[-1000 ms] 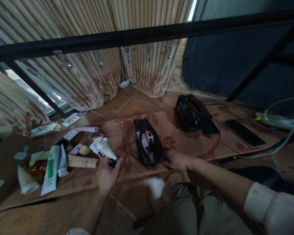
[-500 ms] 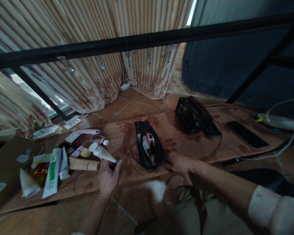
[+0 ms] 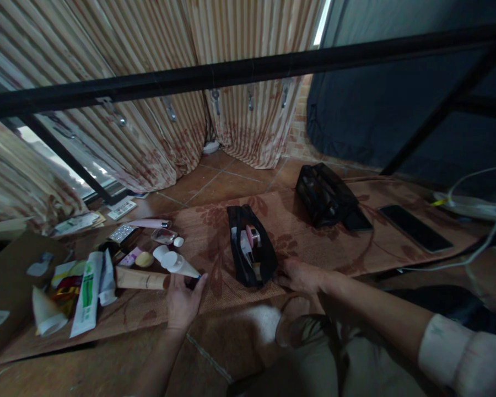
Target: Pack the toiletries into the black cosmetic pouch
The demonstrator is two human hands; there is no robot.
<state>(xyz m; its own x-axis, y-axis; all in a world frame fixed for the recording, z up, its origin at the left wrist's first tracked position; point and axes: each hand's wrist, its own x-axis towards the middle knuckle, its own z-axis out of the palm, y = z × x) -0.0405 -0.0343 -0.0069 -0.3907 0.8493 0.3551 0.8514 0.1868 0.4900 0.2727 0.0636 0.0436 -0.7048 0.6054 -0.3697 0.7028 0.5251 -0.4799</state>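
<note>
With my left hand (image 3: 182, 303) I'm pinching the white tube (image 3: 184, 267), back from the tabletop's (image 3: 206, 220) near edge; my right hand (image 3: 301, 274) is resting at the black pouch (image 3: 233, 245), grip too shadowed to judge. Some items (image 3: 254, 237) are sitting inside; loose tubes (image 3: 86, 295) are lying leftward.

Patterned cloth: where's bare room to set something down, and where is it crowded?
Bare cloth shows between the white tube and the open pouch, between that pouch and the larger black bag, and between the right hand and the phone. Crowded: the left end, where other tubes and small containers lie beside the cardboard box.
</note>
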